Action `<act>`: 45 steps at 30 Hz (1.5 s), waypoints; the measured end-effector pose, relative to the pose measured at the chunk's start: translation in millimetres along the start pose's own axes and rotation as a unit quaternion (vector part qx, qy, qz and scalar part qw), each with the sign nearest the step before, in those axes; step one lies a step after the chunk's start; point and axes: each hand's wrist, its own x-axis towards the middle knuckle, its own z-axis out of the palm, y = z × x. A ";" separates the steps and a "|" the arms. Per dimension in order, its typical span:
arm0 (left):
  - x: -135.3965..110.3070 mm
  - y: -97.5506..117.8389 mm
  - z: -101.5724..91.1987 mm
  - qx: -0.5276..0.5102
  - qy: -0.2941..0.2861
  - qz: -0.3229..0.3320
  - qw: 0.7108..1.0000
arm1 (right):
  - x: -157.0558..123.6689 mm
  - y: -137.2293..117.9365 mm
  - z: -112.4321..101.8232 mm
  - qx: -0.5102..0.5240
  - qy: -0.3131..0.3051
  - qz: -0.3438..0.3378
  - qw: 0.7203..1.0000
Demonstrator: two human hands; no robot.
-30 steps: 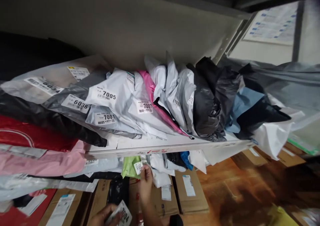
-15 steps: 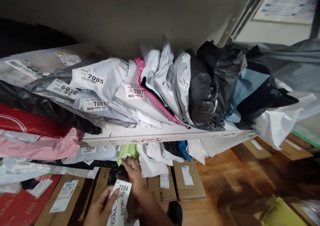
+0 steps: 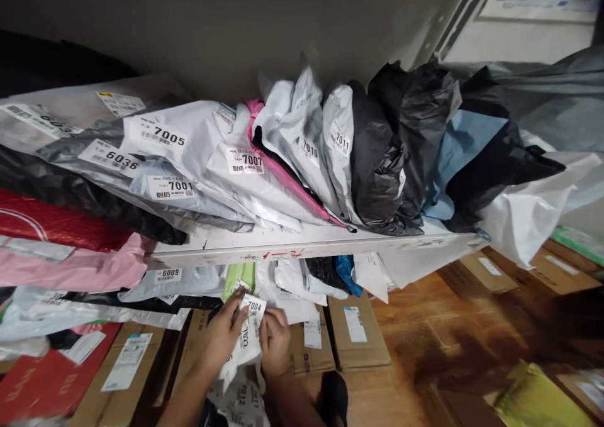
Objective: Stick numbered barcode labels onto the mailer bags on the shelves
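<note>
A white strip of printed number labels (image 3: 246, 336) hangs in front of the lower shelf, with 7004 and 7022 readable on it. My left hand (image 3: 221, 334) pinches its left side, thumb across the front. At the opposite edge, near the 7004 label, the curled fingers of my right hand (image 3: 275, 344) close on the strip. More of the printed labels (image 3: 243, 402) trails below my hands. Just behind the strip's top is a lime-green parcel bag (image 3: 240, 276) bearing a small label.
Labelled mailer bags, among them a white bag (image 3: 165, 122) marked 7005, fill the white shelf (image 3: 302, 248) above my hands. Cardboard boxes (image 3: 356, 336) stand on the wooden floor below. A yellow package (image 3: 542, 395) lies at the lower right.
My right hand has drawn back from the lime-green bag to the label strip's right edge. My left hand has raised the strip and moved it rightward. The view has shifted slightly.
</note>
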 end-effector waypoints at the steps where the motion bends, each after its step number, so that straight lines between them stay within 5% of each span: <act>1: 6.4 -6.7 -1.1 0.019 -0.017 -0.009 1.000 | 5.4 -0.8 -1.2 -0.004 -0.007 -0.017 1.000; 7: 32.0 -12.3 -2.4 0.025 -0.095 -0.021 0.995 | 24.6 17.0 -20.8 -0.025 0.003 -0.089 0.996; 9: 32.0 -7.9 -3.9 0.007 -0.108 -0.009 0.994 | 16.2 31.1 -27.6 -0.059 -0.043 -0.113 0.991; 12: 14.9 -6.5 -10.6 -0.053 -0.109 0.001 0.993 | 7.8 49.8 -27.2 -0.070 -0.123 -0.116 0.983; 16: -21.5 -1.9 -16.8 -0.103 -0.056 -0.022 0.993 | 22.9 55.6 -12.3 -0.032 -0.102 -0.047 0.993; 20: -21.3 17.3 -4.9 -0.142 -0.052 -0.014 0.988 | 40.8 50.9 -15.7 0.022 -0.164 -0.073 0.983; 27: -8.8 22.7 9.7 0.009 0.064 -0.021 0.998 | 55.5 88.2 -49.9 0.077 -0.073 0.104 0.989; 30: -22.5 20.9 16.1 -0.058 0.036 -0.061 0.996 | 66.2 103.4 -59.3 0.093 -0.028 0.184 0.978; 33: -25.3 21.8 38.4 -0.194 -0.017 -0.099 0.976 | 67.4 94.1 -67.6 0.150 -0.066 0.232 0.959; 35: -22.1 22.5 55.9 -0.198 0.003 -0.113 0.974 | 59.6 76.9 -70.1 0.200 -0.133 0.244 0.940; 38: -16.4 24.6 71.5 -0.088 0.029 -0.123 0.988 | 40.6 55.0 -65.1 0.280 -0.183 0.263 0.905; 41: -10.0 24.8 72.6 0.015 0.022 -0.132 0.991 | 26.6 52.2 -51.6 0.360 -0.131 0.307 0.871; 45: 0.3 12.6 70.4 0.011 0.038 -0.147 0.988 | 27.7 57.8 -34.4 0.384 -0.126 0.335 0.851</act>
